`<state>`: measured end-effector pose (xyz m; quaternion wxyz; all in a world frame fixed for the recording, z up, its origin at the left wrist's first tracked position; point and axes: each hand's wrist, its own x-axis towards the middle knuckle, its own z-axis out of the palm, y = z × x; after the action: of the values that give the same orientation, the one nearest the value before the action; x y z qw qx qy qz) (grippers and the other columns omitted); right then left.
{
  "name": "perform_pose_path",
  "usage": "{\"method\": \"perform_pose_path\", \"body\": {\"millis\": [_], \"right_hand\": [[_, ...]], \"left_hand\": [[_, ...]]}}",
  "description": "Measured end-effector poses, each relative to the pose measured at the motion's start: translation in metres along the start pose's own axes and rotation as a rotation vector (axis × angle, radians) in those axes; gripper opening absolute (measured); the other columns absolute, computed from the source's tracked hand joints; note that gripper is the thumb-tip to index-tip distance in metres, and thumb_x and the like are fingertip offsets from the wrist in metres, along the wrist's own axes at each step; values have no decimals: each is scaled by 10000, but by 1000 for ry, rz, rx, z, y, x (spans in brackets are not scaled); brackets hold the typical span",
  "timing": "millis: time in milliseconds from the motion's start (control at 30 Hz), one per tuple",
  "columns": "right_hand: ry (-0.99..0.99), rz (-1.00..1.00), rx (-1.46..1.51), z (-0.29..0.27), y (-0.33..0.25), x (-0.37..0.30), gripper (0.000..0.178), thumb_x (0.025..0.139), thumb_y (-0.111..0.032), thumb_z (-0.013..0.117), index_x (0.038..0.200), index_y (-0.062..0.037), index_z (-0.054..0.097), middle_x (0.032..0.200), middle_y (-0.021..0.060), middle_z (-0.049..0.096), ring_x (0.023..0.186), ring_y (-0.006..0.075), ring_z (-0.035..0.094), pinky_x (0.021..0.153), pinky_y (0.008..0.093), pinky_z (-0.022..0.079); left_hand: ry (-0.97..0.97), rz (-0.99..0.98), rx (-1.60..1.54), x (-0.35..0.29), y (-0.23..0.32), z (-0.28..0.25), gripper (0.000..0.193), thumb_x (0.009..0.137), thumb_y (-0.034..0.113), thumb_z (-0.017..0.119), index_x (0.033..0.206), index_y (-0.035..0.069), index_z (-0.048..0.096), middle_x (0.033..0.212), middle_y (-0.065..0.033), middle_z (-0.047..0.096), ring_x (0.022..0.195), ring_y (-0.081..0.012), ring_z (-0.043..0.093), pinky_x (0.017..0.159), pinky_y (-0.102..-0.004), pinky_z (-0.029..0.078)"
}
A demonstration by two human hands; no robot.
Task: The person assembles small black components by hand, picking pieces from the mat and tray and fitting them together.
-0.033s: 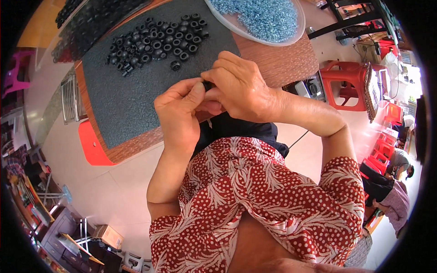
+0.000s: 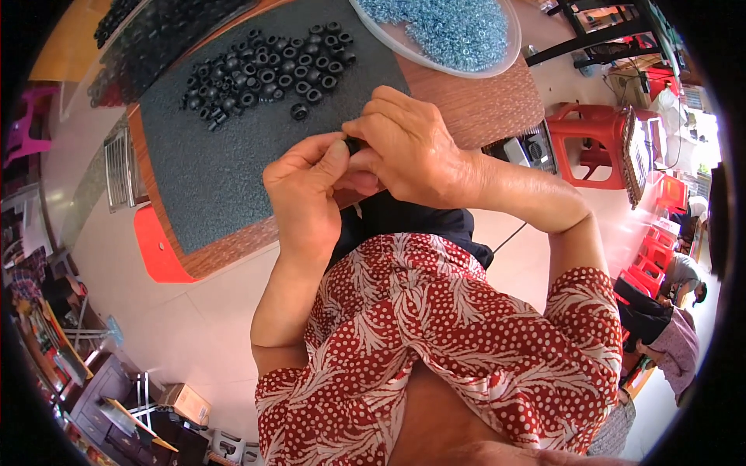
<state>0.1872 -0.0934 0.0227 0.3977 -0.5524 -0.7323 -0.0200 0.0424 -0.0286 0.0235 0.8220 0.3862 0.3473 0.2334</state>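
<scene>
My left hand (image 2: 303,186) and my right hand (image 2: 412,147) meet at the near edge of the table, in front of my body. Between their fingertips is a small black plastic piece (image 2: 353,145), mostly covered by the fingers. The left thumb and forefinger pinch it, and the right fingers close on it from the other side. Beyond the hands, many small black ring-shaped pieces (image 2: 286,67) lie heaped on a dark grey mat (image 2: 225,167). One black piece (image 2: 299,112) sits slightly apart, toward me.
A round white tub (image 2: 514,39) of small clear-blue pieces stands at the table's (image 2: 486,109) far right. Black pieces fill a clear container (image 2: 167,50) at the far left. Red stools (image 2: 598,147) stand right of the table. People (image 2: 672,342) are farther off at right.
</scene>
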Motion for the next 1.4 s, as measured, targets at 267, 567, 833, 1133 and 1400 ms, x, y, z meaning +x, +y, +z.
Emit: {"method": "perform_pose_path", "body": {"millis": [267,567,833,1133,1400], "right_hand": [[42,49,94,0,0,3,304,582,-38,699,838,40,556,709,132,533,641,300,530,537,361,454],[43,41,78,2,1,0,307,590,-40,698,848,43,555,706,130,531,635,296,527,529,357,451],[-23,5,57,1,-3,5,330,599,-50,709,870,44,548,731,127,521,660,287,518,541,352,446],[-76,61,114,-6,-4,11,260,594,-41,693,791,10,531,732,127,541,704,309,539,582,382,457],[-52,157,126,-1,-6,8,253,564,-80,704,711,-19,508,718,133,563,713,334,560,604,424,467]], "left_hand": [[-55,42,-83,-1,0,-7,242,902,119,548,1011,-97,554,781,-177,643,613,-236,657,582,-353,578],[-58,21,-51,-3,-2,-9,238,905,121,548,1012,-92,549,777,-169,644,626,-241,660,588,-357,576],[-2,108,81,-6,2,-12,240,880,115,588,1015,-84,581,752,-138,650,604,-180,641,569,-299,563],[-22,132,94,-6,4,-11,223,882,120,591,1007,-65,585,775,-115,647,601,-144,619,563,-261,538],[40,178,222,-10,-2,-4,204,895,107,569,1009,-61,592,774,-108,648,586,-119,596,559,-237,514]]}}
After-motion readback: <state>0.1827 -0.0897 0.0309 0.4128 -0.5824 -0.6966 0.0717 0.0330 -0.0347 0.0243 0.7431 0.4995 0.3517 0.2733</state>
